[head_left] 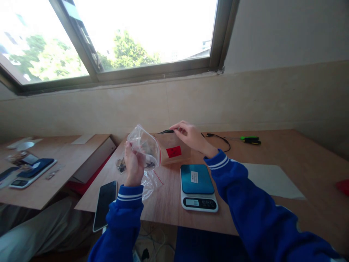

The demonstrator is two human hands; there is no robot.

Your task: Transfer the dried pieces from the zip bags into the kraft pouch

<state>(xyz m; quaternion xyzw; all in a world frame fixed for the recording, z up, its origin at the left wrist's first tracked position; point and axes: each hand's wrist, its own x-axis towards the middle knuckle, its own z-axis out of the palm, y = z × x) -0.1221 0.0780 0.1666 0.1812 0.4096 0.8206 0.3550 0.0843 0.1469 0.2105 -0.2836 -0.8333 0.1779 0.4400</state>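
Note:
My left hand (133,163) is closed on a clear zip bag (145,143), holding it up above the table. Some dark small pieces show in the bag's lower part, too blurred to name. My right hand (189,136) pinches slim black tweezers (167,131), their tip pointing left towards the bag's top. Below and behind the hands stands a see-through bag with a red label (173,151). A kitchen scale (198,185) with a blue plate lies nearer to me; its display seems to read 0.0. Another clear zip bag (149,185) lies flat under my left hand.
A phone (105,203) sticks out over the table's front left edge. Small pieces in plastic (120,165) lie left of my hand. A black cable (222,140), screwdrivers (250,140) and white paper (272,180) are on the right. Another person's leg (46,229) and a second scale (34,173) are at left.

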